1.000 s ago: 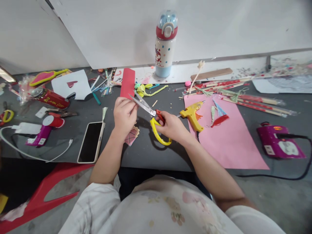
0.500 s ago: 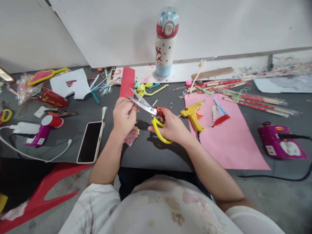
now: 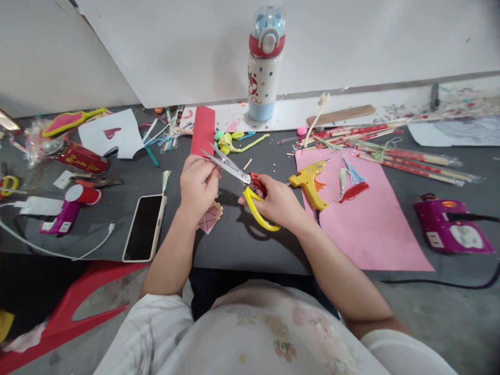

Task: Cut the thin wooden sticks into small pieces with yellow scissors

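My left hand (image 3: 198, 183) is closed, its fingers pinching the lower end of a red paper strip (image 3: 203, 127) that stretches up and away from me. What else may be between those fingertips is hidden. In my right hand (image 3: 280, 202) are scissors (image 3: 261, 212) with one yellow and one red handle loop. Their blades are parted and point left, with the tips over the edge of the red paper just above my left fingers. Below my left wrist lies a small pink patterned piece with a wooden-looking scalloped edge (image 3: 210, 217), partly covered by the hand.
Right of my hands, a yellow glue gun (image 3: 311, 183) rests on pink paper (image 3: 375, 224) with small tassels. A water bottle (image 3: 265, 73) stands behind. A phone (image 3: 144, 228), red can (image 3: 77, 157) and thread spool (image 3: 83, 195) are left; a purple power socket (image 3: 453, 225) is far right.
The scissors' yellow loop has swung slightly outward to the right, and my right hand has shifted a little. My left hand keeps its place on the red paper.
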A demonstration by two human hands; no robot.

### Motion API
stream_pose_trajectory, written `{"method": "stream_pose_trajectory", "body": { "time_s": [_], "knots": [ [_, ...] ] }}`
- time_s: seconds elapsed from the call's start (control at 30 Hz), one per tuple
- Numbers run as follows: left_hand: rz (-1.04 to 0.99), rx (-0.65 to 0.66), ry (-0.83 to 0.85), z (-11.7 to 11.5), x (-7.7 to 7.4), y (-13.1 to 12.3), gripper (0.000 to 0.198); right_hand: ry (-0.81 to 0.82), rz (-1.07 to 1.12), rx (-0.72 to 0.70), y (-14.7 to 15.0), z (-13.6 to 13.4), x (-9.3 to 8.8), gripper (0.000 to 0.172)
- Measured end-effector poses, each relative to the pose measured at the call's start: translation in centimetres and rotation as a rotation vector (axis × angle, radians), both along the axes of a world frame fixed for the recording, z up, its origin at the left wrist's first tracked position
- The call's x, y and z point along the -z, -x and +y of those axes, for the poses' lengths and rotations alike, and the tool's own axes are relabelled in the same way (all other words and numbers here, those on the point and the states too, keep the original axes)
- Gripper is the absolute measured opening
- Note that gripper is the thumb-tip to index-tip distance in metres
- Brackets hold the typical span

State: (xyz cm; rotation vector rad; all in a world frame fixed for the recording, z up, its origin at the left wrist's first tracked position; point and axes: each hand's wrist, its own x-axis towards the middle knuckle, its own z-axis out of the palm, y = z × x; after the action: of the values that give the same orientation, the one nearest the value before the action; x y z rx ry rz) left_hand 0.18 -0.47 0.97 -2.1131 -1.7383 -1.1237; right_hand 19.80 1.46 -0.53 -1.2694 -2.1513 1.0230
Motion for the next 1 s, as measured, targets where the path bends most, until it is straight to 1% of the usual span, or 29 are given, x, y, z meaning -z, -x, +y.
{"method": "stream_pose_trajectory", "body": {
  "time_s": [0.27,0.43,0.53,0.6,0.67,0.73,0.8,0.83,0.93,1.0],
  "knots": [
    [0.006,-0.014,0.035,0.2,0.1,0.0,0.03,-0.048,-0.052,0.067,0.1,-0.1,-0.3,0.035],
    [-0.002,-0.02,0.069,0.3,0.3,-0.1,0.025,-0.009,-0.07,0.092,0.3,-0.1,-0.2,0.038],
    [-0.058,-0.095,-0.002,0.3,0.5,-0.2,0.019,0.044,-0.073,0.109,0.5,0.1,0.1,0.038],
    [-0.118,-0.139,-0.077,0.1,0.7,-0.4,0.019,0.079,-0.052,0.13,0.5,0.4,0.4,0.038],
    [-0.149,-0.138,-0.12,-0.2,0.8,-0.8,0.019,0.118,-0.001,0.15,0.5,0.6,0.8,0.037],
    [-0.129,-0.089,-0.132,-0.6,0.9,-1.4,0.016,0.163,0.069,0.155,0.3,0.7,1.1,0.037],
    [-0.066,0.008,-0.147,-1.0,1.0,-2.2,0.014,0.215,0.146,0.138,0.3,0.8,1.2,0.037],
    [-0.027,0.073,-0.158,-1.2,1.1,-2.6,0.016,0.246,0.183,0.121,0.3,0.8,1.2,0.037],
    [0.105,0.28,-0.181,-1.7,1.4,-3.5,0.033,0.337,0.27,0.055,0.4,0.7,1.0,0.032],
    [0.188,0.393,-0.176,-1.9,1.6,-4.0,0.041,0.325,0.268,0.033,0.4,0.6,0.8,0.026]
  ]
}}
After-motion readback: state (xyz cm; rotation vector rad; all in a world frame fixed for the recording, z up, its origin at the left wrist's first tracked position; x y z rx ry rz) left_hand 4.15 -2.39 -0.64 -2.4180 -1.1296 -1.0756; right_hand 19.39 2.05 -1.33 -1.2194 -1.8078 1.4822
